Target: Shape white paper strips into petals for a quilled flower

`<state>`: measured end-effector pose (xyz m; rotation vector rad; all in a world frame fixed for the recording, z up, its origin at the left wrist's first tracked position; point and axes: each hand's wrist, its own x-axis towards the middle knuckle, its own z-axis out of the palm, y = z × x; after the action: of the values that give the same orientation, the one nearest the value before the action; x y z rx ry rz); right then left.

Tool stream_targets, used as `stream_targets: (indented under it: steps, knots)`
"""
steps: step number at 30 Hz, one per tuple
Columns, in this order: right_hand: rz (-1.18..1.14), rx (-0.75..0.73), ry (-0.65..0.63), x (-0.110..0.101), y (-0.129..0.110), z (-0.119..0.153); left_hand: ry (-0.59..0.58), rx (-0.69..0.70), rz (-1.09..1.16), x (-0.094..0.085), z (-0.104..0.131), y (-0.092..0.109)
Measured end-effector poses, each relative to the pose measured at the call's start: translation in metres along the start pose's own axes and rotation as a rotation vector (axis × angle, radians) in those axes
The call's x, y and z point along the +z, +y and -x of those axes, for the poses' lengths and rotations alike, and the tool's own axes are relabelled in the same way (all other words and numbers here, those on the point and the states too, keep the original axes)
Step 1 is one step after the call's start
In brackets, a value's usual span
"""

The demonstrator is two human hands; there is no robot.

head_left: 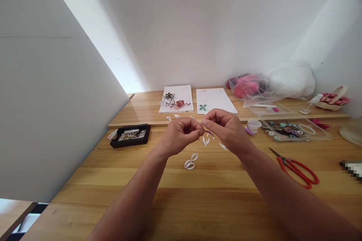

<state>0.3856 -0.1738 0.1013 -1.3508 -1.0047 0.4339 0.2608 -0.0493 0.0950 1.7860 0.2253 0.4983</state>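
Note:
Above the middle of the table, my left hand (181, 135) is closed in a pinch on a thin, curved purple strip (209, 133). The strip sticks out to the right of its fingertips, under the other hand. My right hand (226, 130) is pinched too, thumb and forefinger almost meeting the left fingertips; whatever lies between them is too small to make out. On the wood below are white leaf-shaped loops (191, 162). Small white petal-shaped pieces (206, 140) lie just under the hands, and another white sliver (223, 146) rests by the right wrist.
At left sits a black tray (114, 143) of small beads. Behind are two paper stacks (217, 98) with flower ornaments. Red-handled scissors (294, 165) lie at right, near a clear box (319, 135) of beads, a small white cup (254, 124) and plastic bags (291, 79).

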Motion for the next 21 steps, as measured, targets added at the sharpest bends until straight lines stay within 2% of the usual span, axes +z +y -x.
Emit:
stream_targets:
  steps: [4,7,10,15,21]
  knots:
    - [-0.227,0.156,-0.044,0.001,0.012,-0.008,0.033,-0.024,0.086,-0.002,-0.001,0.001]
    - [-0.347,0.280,-0.082,0.005,0.020,-0.008,0.141,-0.002,0.145,-0.003,-0.003,-0.001]
    - [-0.400,0.328,-0.108,0.011,0.024,-0.004,0.280,0.019,0.184,-0.003,-0.006,-0.003]
    - [-0.260,0.264,-0.072,0.019,0.021,0.003,0.444,-0.004,0.116,-0.003,-0.008,-0.005]
    - [-0.011,0.071,0.006,0.021,0.013,0.010,0.463,-0.024,0.025,-0.004,-0.009,-0.004]
